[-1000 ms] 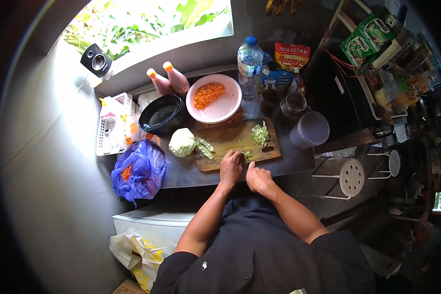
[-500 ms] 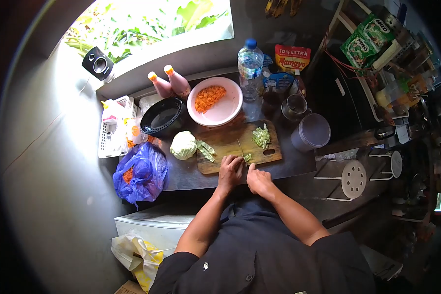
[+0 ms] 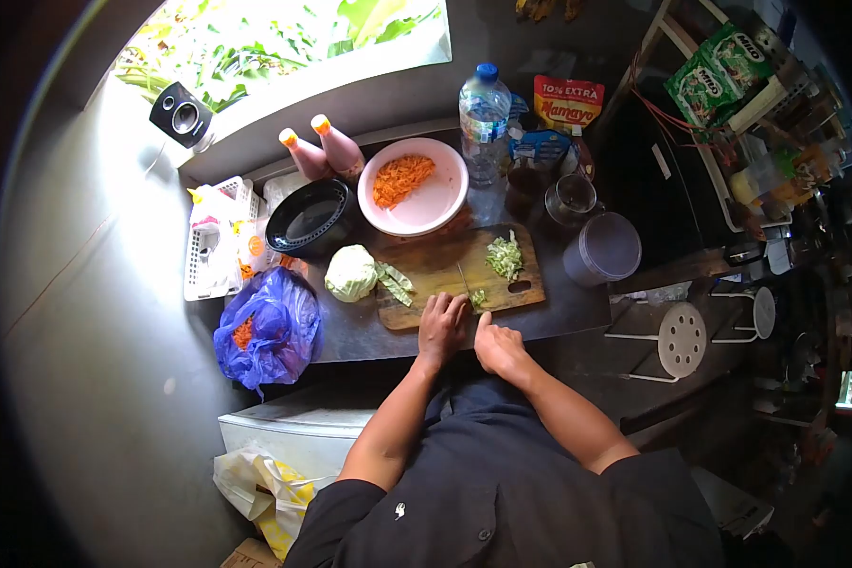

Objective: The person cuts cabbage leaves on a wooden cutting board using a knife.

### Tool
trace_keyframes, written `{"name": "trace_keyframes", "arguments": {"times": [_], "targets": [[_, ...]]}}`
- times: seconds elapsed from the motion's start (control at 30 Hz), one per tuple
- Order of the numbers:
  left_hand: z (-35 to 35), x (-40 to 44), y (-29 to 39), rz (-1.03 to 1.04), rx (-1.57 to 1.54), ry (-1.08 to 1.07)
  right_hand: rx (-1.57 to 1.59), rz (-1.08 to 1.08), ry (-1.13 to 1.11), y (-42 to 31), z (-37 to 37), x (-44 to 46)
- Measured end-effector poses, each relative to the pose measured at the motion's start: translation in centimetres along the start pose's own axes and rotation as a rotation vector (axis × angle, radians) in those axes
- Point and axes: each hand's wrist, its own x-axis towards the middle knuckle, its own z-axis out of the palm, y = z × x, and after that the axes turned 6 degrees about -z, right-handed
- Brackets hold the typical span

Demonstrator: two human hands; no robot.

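Note:
A wooden cutting board (image 3: 426, 270) lies on the dark table. At its front edge my left hand (image 3: 442, 325) is closed with fingers pressed down; what is under them is hidden. My right hand (image 3: 502, 346) is closed around a knife whose handle is hidden; the thin blade (image 3: 463, 278) points away over the board. Small green bits (image 3: 478, 298) lie beside the blade. Chopped cabbage (image 3: 505, 257) is heaped at the board's right end. Left of the board sits a cabbage head (image 3: 351, 274), with a cut leaf piece (image 3: 395, 283) beside it.
Behind the board are a pink bowl (image 3: 442, 199) with grated carrot, a black basin (image 3: 310, 218), two bottles (image 3: 339, 150) and a water bottle (image 3: 484, 133). A blue plastic bag (image 3: 279, 322) is at left. A lidded container (image 3: 604, 250) and glass mug (image 3: 570, 199) stand right.
The camera view has shifted slightly. My left hand has moved a little left along the board's front edge, while my right hand has stayed nearly in place.

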Motion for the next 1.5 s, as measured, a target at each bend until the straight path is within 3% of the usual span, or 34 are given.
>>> {"name": "trace_keyframes", "arguments": {"times": [0.87, 1.5], "targets": [[-0.2, 0.2, 0.3, -0.09, -0.035, -0.027, 0.049, -0.022, -0.031, 0.2, -1.1, 0.3], [0.0, 0.2, 0.2, -0.026, -0.039, 0.024, 0.022, -0.063, 0.011, 0.3, -0.7, 0.5]]}}
